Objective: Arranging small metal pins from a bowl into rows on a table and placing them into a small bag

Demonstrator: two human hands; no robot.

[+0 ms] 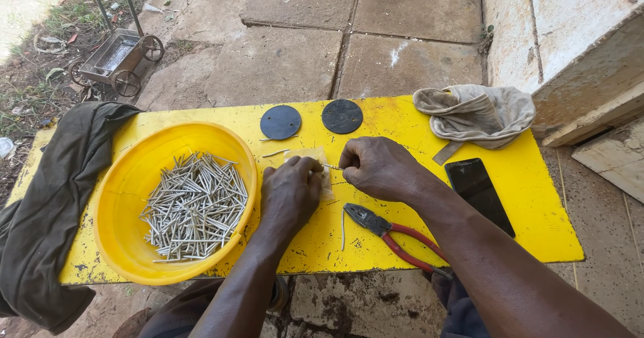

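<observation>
Your left hand (290, 191) and right hand (379, 168) pinch one nail (332, 167) between fingertips over yellow table (402, 120); pliers (392, 234) just below, bowl (134, 177) of nails left

One screen only: a phone (480, 194) is lying flat, face up, on the yellow surface (537, 224), right of centre in the frame. It's a black rectangle with rounded corners, tilted a little off the surface's edge, and the glass is showing dark and reflecting faintly. It's sitting just beside the right forearm. No packages, labels or signs are showing.
</observation>
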